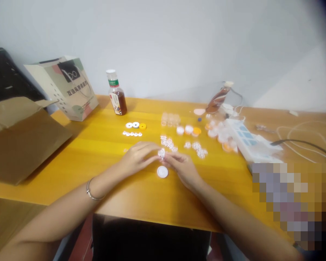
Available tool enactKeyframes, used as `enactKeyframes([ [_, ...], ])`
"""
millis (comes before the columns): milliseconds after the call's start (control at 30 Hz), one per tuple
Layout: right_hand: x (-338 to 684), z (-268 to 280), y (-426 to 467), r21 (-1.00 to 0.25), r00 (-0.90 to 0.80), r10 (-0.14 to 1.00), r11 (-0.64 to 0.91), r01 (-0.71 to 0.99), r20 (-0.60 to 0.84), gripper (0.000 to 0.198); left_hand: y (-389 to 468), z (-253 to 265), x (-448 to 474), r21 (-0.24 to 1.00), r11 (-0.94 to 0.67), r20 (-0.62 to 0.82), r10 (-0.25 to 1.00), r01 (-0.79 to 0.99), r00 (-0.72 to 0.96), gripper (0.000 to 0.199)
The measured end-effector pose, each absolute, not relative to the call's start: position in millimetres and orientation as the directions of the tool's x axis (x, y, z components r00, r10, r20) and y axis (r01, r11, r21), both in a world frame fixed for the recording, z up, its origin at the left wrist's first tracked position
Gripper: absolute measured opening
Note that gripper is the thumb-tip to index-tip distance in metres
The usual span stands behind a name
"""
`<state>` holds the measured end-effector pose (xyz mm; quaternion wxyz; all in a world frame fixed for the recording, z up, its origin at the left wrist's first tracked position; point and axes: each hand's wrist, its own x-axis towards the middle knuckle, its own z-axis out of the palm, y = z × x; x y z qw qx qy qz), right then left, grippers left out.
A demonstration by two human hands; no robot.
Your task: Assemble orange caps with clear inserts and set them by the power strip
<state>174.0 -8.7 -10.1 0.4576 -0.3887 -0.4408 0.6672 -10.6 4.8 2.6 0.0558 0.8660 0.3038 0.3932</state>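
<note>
Over the middle of the table, my left hand (pixel 138 158) and my right hand (pixel 182 167) meet at a small white piece with dark marks (pixel 161 153). Both hands pinch it between thumb and fingers; blur hides its exact kind. Just below it, a round white disc (pixel 162 172) lies flat on the table. Beyond my fingers lie several white dark-spotted pieces (pixel 167 142), with another spotted group (pixel 197 146) to the right. A row of small white pieces (pixel 132 134) lies beyond my left hand, below white and yellow round caps (pixel 136 125).
An open cardboard box (pixel 24 141) and a paper bag (pixel 70 90) stand left, near an upright drink bottle (pixel 116 96). Clear cylinders (pixel 170 119), white and orange round containers (pixel 189 129), a tilted brown bottle (pixel 218 99), a white-blue tray (pixel 246 136) and cables (pixel 301 143) occupy the right.
</note>
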Motion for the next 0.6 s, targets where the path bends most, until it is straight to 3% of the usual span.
enactKeyframes([
  [467,173.9,-10.8,-7.5,-0.953,-0.245,0.963,-0.175,-0.246,-0.114,0.011,1.8,-2.1,-6.6,0.394,-0.787,0.637,0.606,0.475,0.476,0.018],
  [600,173.7,-10.4,-7.7,-0.957,-0.234,0.966,-0.169,-0.238,-0.112,0.011,0.7,-0.6,-5.7,0.480,-0.753,0.596,0.657,0.451,0.461,0.020],
])
